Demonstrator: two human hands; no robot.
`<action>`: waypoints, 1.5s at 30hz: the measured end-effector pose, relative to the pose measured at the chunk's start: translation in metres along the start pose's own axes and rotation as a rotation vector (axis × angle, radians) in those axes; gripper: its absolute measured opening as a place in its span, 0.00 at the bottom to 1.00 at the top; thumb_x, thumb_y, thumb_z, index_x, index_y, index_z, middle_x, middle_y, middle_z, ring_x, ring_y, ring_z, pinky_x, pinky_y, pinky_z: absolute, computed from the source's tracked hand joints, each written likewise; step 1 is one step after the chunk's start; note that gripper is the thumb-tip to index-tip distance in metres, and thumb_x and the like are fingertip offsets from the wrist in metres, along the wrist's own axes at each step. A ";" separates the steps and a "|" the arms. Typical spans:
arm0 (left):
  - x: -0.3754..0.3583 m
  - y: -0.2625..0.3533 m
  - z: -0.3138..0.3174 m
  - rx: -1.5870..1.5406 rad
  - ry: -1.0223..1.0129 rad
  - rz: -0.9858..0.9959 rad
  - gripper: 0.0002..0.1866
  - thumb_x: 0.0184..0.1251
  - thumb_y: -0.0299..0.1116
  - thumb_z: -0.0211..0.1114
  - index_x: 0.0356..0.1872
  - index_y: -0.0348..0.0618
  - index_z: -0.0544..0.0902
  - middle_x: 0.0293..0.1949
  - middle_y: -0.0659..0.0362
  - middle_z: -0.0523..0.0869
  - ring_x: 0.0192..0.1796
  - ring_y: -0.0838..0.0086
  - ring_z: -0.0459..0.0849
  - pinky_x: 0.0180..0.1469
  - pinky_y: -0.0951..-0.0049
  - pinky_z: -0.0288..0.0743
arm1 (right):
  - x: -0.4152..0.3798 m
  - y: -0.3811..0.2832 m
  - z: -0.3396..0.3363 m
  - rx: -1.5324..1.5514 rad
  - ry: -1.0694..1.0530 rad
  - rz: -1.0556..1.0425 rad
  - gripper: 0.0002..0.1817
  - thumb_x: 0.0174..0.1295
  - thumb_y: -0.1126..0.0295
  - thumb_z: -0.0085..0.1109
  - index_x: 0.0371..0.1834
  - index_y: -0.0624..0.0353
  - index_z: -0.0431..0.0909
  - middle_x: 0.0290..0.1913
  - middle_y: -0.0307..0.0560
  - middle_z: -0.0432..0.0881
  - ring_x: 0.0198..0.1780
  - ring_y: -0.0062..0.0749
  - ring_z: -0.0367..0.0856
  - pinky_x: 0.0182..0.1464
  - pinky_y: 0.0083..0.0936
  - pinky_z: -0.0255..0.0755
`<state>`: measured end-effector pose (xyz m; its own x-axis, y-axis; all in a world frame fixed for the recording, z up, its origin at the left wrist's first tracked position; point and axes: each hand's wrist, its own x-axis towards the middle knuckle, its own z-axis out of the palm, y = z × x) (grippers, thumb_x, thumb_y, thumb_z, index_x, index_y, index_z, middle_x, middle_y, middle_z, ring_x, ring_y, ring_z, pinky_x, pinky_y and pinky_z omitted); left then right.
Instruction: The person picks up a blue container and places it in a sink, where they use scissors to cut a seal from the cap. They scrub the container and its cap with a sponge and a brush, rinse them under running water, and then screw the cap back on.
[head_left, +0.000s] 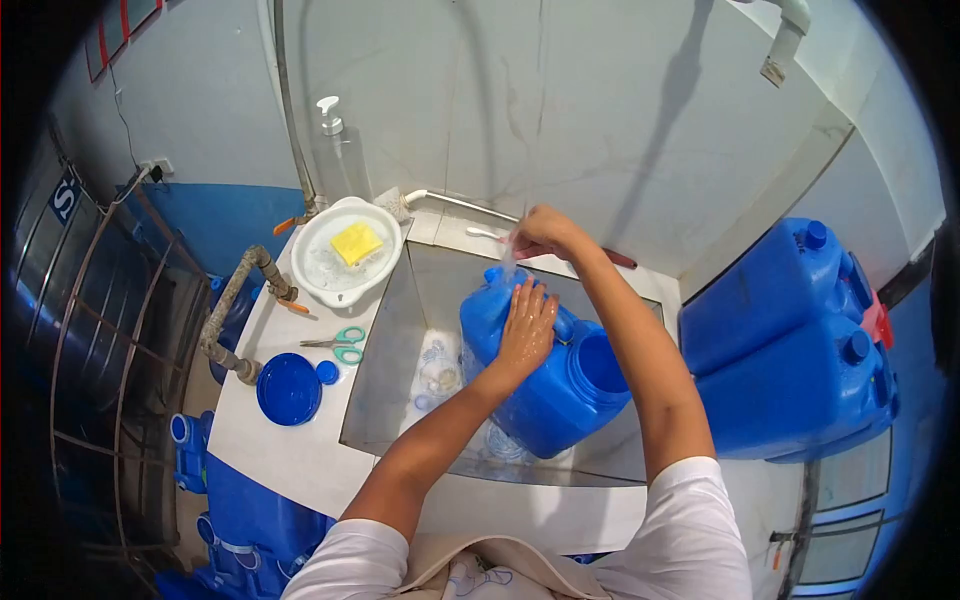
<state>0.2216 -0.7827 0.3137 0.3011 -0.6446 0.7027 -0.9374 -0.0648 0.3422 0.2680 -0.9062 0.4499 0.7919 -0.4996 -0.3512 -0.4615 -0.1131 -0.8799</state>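
Note:
A large blue water jug (545, 400) leans tilted in the sink basin (375, 375), its wide round opening facing right. My left hand (527, 328) lies wet and flat on its upper side, fingers stretched out. Above the small spout (493, 274) at the jug's far end, my right hand (545, 232) is closed. From its fingers a thin white-headed toothbrush (484, 234) points left. Running water (509, 262) falls beside those fingers onto the spout area.
Left of the sink are a white basin (303, 262) with a yellow sponge (356, 243), scissors (346, 345), a large blue lid (289, 389), a small blue cap (327, 372) and a pump bottle (340, 150). Blue jugs (770, 390) stand at right. A dark red handle (620, 259) lies behind the sink.

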 end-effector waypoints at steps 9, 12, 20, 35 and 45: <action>0.016 -0.066 -0.020 0.051 -0.208 0.023 0.22 0.44 0.29 0.63 0.45 0.38 0.74 0.47 0.45 0.76 0.55 0.52 0.70 0.58 0.54 0.61 | 0.002 -0.010 -0.009 -0.151 -0.224 0.114 0.06 0.50 0.83 0.52 0.29 0.71 0.79 0.30 0.51 0.81 0.29 0.31 0.82 0.36 0.25 0.82; 0.023 -0.083 -0.029 0.077 -0.368 0.104 0.22 0.44 0.32 0.64 0.45 0.41 0.75 0.44 0.48 0.76 0.52 0.52 0.71 0.55 0.55 0.62 | -0.003 -0.015 -0.008 -0.172 -0.237 0.098 0.07 0.51 0.81 0.50 0.28 0.70 0.80 0.28 0.51 0.81 0.28 0.31 0.82 0.37 0.24 0.82; 0.034 -0.103 -0.053 0.186 -0.827 0.020 0.21 0.49 0.44 0.64 0.41 0.40 0.78 0.39 0.49 0.82 0.44 0.55 0.79 0.47 0.59 0.71 | -0.005 -0.023 -0.010 -0.232 -0.291 0.123 0.07 0.53 0.83 0.49 0.30 0.70 0.79 0.32 0.54 0.81 0.31 0.33 0.84 0.35 0.22 0.82; -0.085 -0.100 -0.103 -0.498 -0.406 -1.044 0.13 0.57 0.36 0.62 0.26 0.35 0.74 0.14 0.57 0.76 0.12 0.74 0.74 0.14 0.71 0.68 | 0.010 -0.006 -0.009 -0.216 -0.234 0.148 0.12 0.49 0.84 0.43 0.30 0.66 0.79 0.30 0.53 0.82 0.31 0.32 0.84 0.32 0.22 0.79; -0.112 -0.090 -0.111 -0.589 -0.235 -1.317 0.13 0.58 0.36 0.62 0.29 0.36 0.71 0.15 0.58 0.73 0.12 0.76 0.72 0.12 0.73 0.67 | 0.012 -0.002 -0.002 -0.326 -0.234 0.158 0.14 0.51 0.83 0.37 0.35 0.73 0.75 0.31 0.60 0.81 0.29 0.39 0.84 0.31 0.28 0.80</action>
<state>0.2912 -0.6200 0.2737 0.7774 -0.4772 -0.4097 0.2106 -0.4163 0.8845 0.2776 -0.9138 0.4484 0.7536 -0.3288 -0.5692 -0.6565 -0.3349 -0.6759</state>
